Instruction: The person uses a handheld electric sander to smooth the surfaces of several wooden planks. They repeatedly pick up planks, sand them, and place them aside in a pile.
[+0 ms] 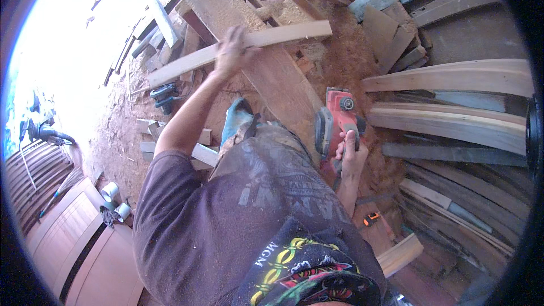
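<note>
My right hand point(351, 150) is wrapped round the rear handle of a red electric hand planer point(341, 114), held to the right of my legs. Ahead and to the left, my left hand point(232, 52) grips a narrow pale board point(289, 34) near its middle, its fingers partly smeared by motion. That board lies crosswise over a wide, long plank point(283, 76), which slopes from the far left toward the planer. Wood shavings are scattered on the plank's far part. The planer's underside is hidden.
Stacked boards point(453, 119) line the right side. Offcuts point(164, 28) lie at the far left, near a dark teal power tool point(164, 96). An orange-and-black tape measure point(372, 219) is at lower right. Wooden panels point(68, 232) and white cylinders point(110, 191) stand at lower left. Sawdust covers the ground.
</note>
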Motion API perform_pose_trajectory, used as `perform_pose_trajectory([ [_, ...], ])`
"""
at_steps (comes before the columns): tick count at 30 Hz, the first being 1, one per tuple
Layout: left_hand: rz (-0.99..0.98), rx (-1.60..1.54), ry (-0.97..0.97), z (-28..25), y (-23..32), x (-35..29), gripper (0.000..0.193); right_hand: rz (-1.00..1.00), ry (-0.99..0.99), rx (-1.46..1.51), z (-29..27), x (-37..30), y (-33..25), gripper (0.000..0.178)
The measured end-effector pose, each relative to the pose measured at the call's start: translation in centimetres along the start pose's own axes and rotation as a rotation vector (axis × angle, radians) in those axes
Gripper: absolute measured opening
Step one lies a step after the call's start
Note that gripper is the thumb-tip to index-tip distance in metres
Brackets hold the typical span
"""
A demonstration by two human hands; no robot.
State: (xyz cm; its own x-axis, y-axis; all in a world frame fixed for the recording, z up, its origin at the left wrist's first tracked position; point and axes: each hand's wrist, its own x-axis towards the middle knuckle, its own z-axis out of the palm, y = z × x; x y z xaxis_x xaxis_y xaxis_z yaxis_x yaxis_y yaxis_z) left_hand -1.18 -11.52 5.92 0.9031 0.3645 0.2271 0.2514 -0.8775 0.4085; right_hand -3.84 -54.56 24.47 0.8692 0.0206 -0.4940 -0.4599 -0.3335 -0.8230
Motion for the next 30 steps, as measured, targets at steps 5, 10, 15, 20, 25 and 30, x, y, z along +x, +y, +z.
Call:
perform_pose_trajectory([
  [5,-0.433,-0.004,-0.301,-9.8,-10.9,-5.6,0.107,0.005,0.003,-0.010,-1.2,-0.3,-0.2,0.055],
  [10,-0.812,-0.517,-0.759,-12.3,-13.7,-15.9,0.076,0.003,-0.078,-0.039,-1.0,0.0,-1.2,0.053],
  [15,-0.849,-0.897,-0.751,-12.4,-2.7,-19.7,0.055,-0.024,-0.185,-0.119,-0.7,-0.1,-2.4,0.052],
  [20,-0.976,-1.399,-0.580,-11.6,2.9,-23.2,0.054,-0.026,-0.305,-0.160,0.1,-0.8,-3.4,0.050],
  [25,-0.919,-1.360,-0.630,-10.7,5.9,-23.8,0.053,-0.022,-0.401,-0.206,0.6,-0.3,-3.9,0.045],
  [30,-0.777,-0.852,-0.304,-8.7,10.5,-22.5,0.048,-0.112,-0.436,-0.276,0.6,1.1,-2.1,0.046],
])
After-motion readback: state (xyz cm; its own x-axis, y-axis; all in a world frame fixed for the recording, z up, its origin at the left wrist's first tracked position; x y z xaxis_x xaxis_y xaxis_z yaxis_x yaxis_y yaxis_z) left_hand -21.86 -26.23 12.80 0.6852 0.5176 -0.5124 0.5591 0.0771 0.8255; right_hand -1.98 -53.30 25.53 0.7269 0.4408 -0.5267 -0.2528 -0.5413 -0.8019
